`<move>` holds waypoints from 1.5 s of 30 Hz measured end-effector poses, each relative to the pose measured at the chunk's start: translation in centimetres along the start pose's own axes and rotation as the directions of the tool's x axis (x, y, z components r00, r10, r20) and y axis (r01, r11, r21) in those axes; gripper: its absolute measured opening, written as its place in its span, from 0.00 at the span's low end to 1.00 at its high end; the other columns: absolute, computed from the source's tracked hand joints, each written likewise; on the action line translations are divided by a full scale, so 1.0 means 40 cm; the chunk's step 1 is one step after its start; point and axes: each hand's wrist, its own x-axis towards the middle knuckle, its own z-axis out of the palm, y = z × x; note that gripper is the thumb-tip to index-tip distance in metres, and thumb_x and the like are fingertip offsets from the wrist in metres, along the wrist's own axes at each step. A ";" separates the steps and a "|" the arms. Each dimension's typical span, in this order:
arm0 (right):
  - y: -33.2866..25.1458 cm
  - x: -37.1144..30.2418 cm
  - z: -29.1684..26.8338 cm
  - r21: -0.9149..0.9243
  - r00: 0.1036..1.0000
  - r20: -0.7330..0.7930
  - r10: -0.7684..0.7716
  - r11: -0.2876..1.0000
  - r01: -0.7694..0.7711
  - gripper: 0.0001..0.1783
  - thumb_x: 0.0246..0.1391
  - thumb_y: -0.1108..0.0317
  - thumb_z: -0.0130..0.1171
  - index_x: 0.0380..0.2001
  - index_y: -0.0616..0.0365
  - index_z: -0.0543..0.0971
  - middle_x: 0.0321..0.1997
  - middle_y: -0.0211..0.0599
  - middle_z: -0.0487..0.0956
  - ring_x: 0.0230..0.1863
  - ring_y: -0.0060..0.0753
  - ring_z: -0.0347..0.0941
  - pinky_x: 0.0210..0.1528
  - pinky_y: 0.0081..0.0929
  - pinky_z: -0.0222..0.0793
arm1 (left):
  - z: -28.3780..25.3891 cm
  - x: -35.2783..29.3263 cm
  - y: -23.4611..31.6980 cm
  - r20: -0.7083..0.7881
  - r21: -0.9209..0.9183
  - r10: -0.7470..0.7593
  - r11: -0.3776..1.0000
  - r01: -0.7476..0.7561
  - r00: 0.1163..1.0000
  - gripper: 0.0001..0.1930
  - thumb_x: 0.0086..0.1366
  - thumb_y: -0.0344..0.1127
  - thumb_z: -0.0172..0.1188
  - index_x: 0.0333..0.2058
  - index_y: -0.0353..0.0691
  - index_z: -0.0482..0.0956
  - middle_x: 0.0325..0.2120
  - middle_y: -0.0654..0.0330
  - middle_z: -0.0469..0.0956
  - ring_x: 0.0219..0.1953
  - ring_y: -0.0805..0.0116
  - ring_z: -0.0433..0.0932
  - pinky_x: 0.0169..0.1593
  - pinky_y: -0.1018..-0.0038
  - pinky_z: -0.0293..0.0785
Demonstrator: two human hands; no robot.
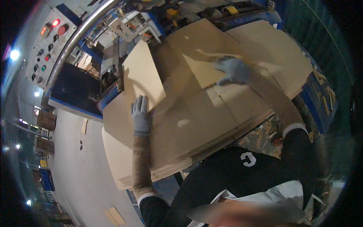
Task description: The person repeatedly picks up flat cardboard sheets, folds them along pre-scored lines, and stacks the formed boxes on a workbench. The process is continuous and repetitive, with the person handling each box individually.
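A broad stack of brown cardboard sheets [189, 140] lies in front of me, with creases and slots on its top sheet. My left hand [140, 116], in a grey glove, rests with fingers stretched out at the lower edge of a pale, brightly lit cardboard panel [141, 70]. Farther right, my right hand [233, 71], gloved too, is over the top sheet with thumb and fingers apart. Whether it presses on the board I cannot tell. Neither hand has anything gripped.
At the upper left stands a control panel [47, 47] with lit red lamps and knobs, beside a curved metal tube [73, 43]. Blue machinery [245, 17] borders the stack's far side. Cardboard scraps [261, 138] lie below its near edge. Loose strips [114, 215] are on the grey floor.
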 end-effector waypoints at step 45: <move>0.633 -0.823 0.054 -0.248 0.468 -0.697 0.543 0.430 -0.868 0.20 0.62 0.62 0.50 0.55 0.58 0.72 0.57 0.46 0.73 0.54 0.36 0.72 0.52 0.29 0.70 | -0.626 -0.246 -0.165 -0.473 -0.780 -0.782 0.586 0.221 0.405 0.23 0.64 0.44 0.57 0.48 0.27 0.74 0.44 0.53 0.76 0.43 0.66 0.75 0.49 0.69 0.70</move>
